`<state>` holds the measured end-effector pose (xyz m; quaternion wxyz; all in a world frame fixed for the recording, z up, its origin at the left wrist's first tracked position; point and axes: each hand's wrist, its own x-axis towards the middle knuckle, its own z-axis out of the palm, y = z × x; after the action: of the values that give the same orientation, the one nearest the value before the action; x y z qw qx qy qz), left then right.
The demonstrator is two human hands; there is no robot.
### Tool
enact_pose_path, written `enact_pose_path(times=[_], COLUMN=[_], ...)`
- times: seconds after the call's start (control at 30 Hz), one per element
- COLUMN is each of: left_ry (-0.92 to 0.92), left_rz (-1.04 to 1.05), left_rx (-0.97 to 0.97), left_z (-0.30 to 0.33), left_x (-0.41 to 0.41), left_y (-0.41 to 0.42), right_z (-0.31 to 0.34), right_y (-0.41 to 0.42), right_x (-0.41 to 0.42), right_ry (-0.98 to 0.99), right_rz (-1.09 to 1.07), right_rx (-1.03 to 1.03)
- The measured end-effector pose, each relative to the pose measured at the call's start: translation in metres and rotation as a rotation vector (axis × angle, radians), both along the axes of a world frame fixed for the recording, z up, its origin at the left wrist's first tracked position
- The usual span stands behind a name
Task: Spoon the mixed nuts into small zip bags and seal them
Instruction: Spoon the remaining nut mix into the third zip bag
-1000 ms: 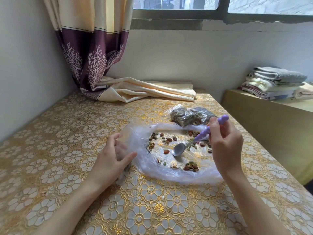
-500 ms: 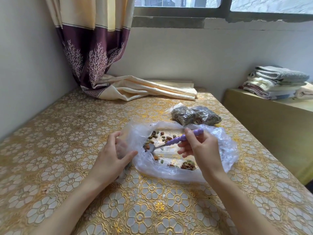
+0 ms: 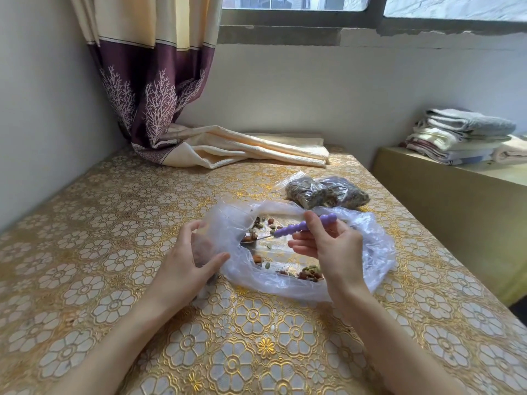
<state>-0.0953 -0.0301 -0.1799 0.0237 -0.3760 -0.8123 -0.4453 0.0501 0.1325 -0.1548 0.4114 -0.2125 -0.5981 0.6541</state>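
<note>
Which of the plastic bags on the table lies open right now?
The large clear bag between the hands, spread open with loose nuts inside. The small filled bags behind it look closed.

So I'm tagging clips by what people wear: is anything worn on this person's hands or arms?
Nothing shows. The left hand and right hand are bare, with no gloves, rings, watch or bracelet in view. Both forearms are uncovered down to the bottom edge of the picture, so no sleeve shows. The nails look short and unpainted.
</note>
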Motion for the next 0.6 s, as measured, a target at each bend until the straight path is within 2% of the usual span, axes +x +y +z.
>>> enact_pose_path(times=[0.13,0.37,0.6], left_ry=[-0.009,-0.03,0.003], left_rz=[0.005,-0.001,-0.021], left_rx=[0.003,-0.019,-0.026], left_z=[0.0,0.0,0.001], left_x=[0.0,0.0,0.001], left_y=[0.0,-0.001,-0.001], right_z=[-0.002,0.0,0.005], right_y=[0.002,0.006,0.015], right_x=[-0.001,0.002,0.006], right_ry=[-0.056,-0.115,-0.071], right_rz=[0.077,0.197,0.048], right_rx=[-0.059,-0.275,-0.333])
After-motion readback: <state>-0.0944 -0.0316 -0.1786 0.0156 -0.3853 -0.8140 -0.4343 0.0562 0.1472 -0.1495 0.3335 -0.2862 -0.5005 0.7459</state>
